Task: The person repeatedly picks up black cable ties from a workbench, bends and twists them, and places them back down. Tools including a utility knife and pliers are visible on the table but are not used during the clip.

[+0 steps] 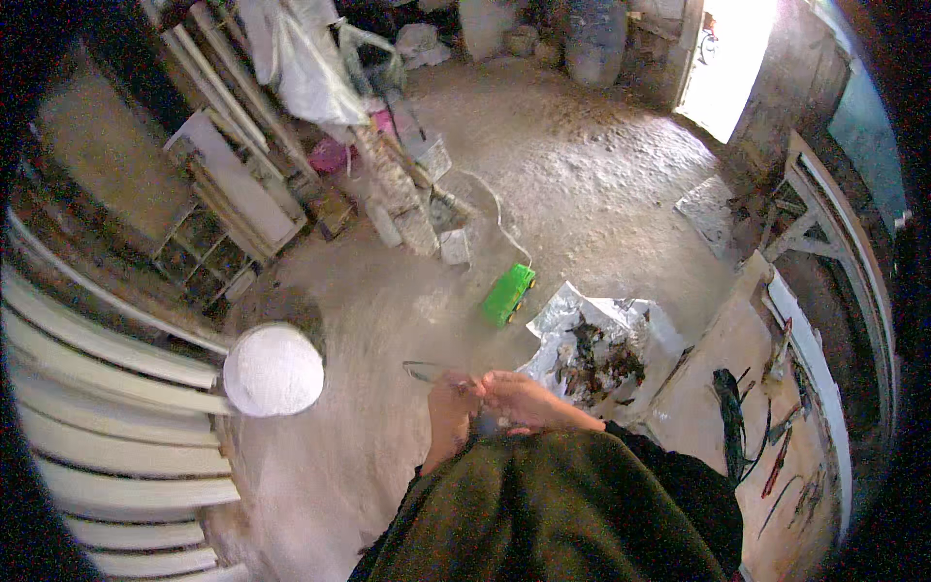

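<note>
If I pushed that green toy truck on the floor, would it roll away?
Probably a little. The green toy truck seems to sit on small dark wheels, so a push along its length should move it. It looks like light plastic, easy to lift. The dirt floor looks rough and uneven, so it likely stops soon.

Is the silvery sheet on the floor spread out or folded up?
Spread out. The silvery sheet lies opened flat on the floor, crinkled, with a pile of dark scraps on top of it.
</note>
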Available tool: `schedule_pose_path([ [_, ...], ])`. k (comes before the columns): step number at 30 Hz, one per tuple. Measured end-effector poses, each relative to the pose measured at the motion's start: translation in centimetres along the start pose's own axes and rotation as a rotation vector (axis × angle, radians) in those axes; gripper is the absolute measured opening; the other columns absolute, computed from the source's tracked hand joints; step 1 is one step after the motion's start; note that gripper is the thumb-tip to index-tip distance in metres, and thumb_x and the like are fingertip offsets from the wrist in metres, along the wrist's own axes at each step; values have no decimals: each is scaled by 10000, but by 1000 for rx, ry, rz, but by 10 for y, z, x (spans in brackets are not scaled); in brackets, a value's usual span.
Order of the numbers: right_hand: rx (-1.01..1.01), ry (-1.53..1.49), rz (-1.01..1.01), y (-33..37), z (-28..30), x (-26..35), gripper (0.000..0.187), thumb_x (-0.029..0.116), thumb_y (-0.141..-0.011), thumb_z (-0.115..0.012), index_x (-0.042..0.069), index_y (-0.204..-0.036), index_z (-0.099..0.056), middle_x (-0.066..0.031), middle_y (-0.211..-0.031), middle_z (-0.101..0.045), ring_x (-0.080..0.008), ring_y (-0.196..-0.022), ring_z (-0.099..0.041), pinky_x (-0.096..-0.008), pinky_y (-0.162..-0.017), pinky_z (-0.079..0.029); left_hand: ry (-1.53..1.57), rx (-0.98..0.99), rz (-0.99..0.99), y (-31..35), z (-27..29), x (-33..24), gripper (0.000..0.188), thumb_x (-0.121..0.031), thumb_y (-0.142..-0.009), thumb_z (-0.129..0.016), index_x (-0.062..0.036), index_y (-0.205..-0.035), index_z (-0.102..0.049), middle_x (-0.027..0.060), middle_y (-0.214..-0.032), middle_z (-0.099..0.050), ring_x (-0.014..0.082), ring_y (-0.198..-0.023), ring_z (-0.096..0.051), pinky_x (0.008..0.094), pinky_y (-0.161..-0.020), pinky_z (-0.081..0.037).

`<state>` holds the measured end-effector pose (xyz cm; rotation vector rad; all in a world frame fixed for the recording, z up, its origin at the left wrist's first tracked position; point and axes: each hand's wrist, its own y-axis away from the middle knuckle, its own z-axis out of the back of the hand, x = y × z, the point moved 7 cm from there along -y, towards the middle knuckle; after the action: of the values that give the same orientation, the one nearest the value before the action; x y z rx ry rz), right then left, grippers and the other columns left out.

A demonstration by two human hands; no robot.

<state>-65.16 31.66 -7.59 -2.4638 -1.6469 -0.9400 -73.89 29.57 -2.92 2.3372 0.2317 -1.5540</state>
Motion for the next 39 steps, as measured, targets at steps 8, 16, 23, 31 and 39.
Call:
schedule_pose_path([
  [8, -349, 5, 473, -25, 66, 126, 144, 160, -794, -550, 26, -839, -524, -40, -782, -553, -112, -669, -510, -229, -625, -428, -76, 257, 89, -144, -64, 31, 72, -22, -702, -597, -27, -733, -532, 47, -689, -558, 116, -598, -526, 224, -535, -425],
  [16, -580, 368, 823, -32, 82, 264, 167, 127, -747, -605, 7, -851, -555, -39, -824, -568, -107, -758, -527, -240, -697, -425, -110, 541, 220, -267, -157, -10, 74, -56, -724, -599, -14, -773, -563, 52, -706, -576, 117, -621, -539, 222, -565, -431],
  [23, -706, 123, 1021, -15, 135, 314, 82, 95, -787, -549, 41, -836, -512, -19, -794, -551, -96, -754, -521, -221, -689, -429, -11, 841, 523, -316, -242, 20, 47, -47, -737, -582, -21, -765, -554, 65, -718, -579, 116, -642, -541, 235, -577, -439],
  [31, -1409, 828, 1312, 49, 198, 420, 93, 1, -765, -513, 40, -837, -470, -74, -804, -525, -142, -731, -500, -235, -639, -406, 73, 954, 821, -381, -368, 99, 86, -98, -748, -581, -105, -773, -499, -7, -713, -537, 76, -626, -504, 207, -538, -425],
  [39, -1119, 1257, 1167, 102, 265, 587, 137, 34, -742, -553, 47, -871, -506, -114, -834, -578, -270, -772, -566, -329, -660, -459, -128, 995, 566, -470, -529, 107, 191, -137, -714, -646, -113, -771, -465, -24, -692, -516, 56, -567, -432, 181, -468, -337],
])
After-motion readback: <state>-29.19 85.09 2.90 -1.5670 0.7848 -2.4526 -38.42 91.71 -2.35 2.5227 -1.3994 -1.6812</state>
